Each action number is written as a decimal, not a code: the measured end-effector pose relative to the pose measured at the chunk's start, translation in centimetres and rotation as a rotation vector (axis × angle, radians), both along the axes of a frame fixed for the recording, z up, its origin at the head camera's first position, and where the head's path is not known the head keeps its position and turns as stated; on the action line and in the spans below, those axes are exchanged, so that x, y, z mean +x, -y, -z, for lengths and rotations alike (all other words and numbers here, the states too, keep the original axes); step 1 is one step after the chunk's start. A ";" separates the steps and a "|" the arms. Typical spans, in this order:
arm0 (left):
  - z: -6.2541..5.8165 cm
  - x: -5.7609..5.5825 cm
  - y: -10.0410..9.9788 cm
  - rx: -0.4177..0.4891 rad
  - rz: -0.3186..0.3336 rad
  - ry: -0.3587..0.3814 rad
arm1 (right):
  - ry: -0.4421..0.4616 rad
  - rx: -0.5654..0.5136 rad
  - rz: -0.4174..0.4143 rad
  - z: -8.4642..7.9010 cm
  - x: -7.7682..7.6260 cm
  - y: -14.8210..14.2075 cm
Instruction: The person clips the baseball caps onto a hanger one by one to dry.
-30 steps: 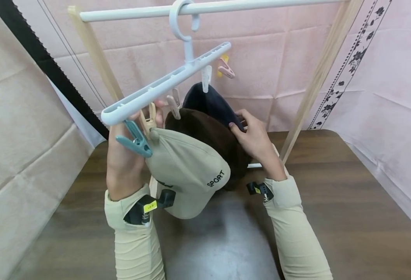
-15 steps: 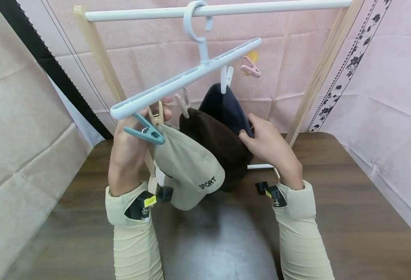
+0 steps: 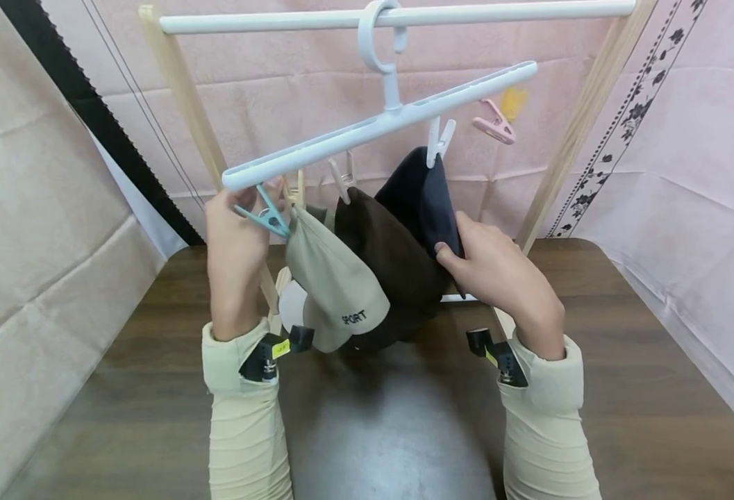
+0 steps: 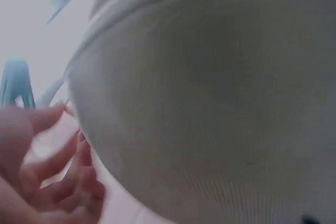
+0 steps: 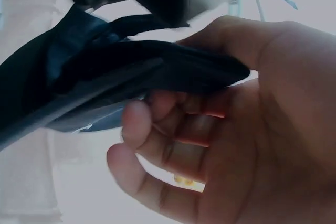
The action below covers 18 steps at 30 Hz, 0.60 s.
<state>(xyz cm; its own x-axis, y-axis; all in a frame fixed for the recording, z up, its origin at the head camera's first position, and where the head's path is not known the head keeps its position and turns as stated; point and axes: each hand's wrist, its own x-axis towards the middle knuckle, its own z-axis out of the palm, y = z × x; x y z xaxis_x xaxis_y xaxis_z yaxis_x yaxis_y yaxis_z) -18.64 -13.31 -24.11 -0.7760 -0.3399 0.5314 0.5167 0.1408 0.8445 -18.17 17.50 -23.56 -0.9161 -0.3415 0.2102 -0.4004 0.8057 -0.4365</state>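
Sleeves (image 3: 248,437): two, pale, cuffs folded back, above a brown table (image 3: 391,458). Wrist cameras (image 3: 503,360): two, black, one per cuff.

Right hand (image 3: 498,260): bent inward at the wrist, thumb on the near face of the navy cap (image 3: 412,189), fingers curled behind; cloth pinched at its lower right edge.

Left hand (image 3: 237,232): upright below the hanger's low end, fingers bent, partly hidden by clips (whether they pinch anything, cannot tell).

Beige cap (image 3: 335,278): nearest of the hanging caps, lettered SPORT; teal clip (image 3: 271,217) and beige clip (image 3: 298,189) at its top, beside the left hand.

Brown cap (image 3: 398,274): between beige and navy, grey clip (image 3: 341,182) at its top.

Navy cap: hanging on the right, top in a white clip (image 3: 433,146).

Hanger (image 3: 379,126): pale blue, tilted, left end lower; pink clip (image 3: 496,130) at right. Hook over a white rail (image 3: 498,12) between wooden posts (image 3: 185,97).

Backdrop: pink cloth (image 3: 267,104).
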 end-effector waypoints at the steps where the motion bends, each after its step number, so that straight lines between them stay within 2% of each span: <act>1: -0.1 0.1 0.0 -0.019 -0.059 0.014 | 0.003 0.007 -0.001 -0.2 0.3 0.1; 3: -0.2 0.4 0.1 -0.049 -0.132 0.041 | 0.009 0.019 -0.007 -0.5 0.8 0.2; 4: -0.3 0.5 0.1 -0.062 -0.143 0.051 | 0.011 0.028 -0.011 -0.6 1.1 0.3; 8: -0.8 1.2 0.0 -0.037 -0.067 0.105 | 0.010 0.046 -0.037 -1.0 2.0 0.8; 10: -0.9 1.4 0.0 -0.052 -0.056 0.133 | -0.004 0.063 -0.039 -1.1 2.4 1.1; 13: -1.1 1.5 -0.1 -0.019 -0.028 0.163 | -0.026 0.093 -0.024 -1.1 2.9 1.6; 18: -1.0 1.2 -0.3 0.153 0.030 0.092 | -0.067 0.155 0.012 -0.9 3.2 2.6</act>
